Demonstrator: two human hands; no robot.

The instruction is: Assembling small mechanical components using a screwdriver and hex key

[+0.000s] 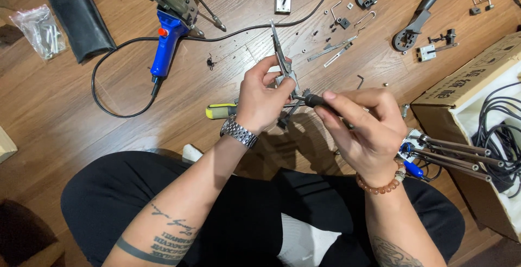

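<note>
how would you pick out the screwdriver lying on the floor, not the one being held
Start at the left hand with the metal wristwatch. Just left of that wrist, on the wooden floor, lies the screwdriver. Its yellow-and-black handle sets it apart from the blue-handled power tool farther up.

I count two hands at work, the left hand (260, 96) and the right hand (363, 131). On the floor I see one blue-handled power tool (168, 25), one yellow-and-black screwdriver (220, 110), one black pouch (76, 14), one clear bag of small parts (40, 31) and one cardboard box (477, 101). Two large metal brackets (415, 28) lie near the top. One wristwatch (239, 132), one bead bracelet (382, 185).
</note>
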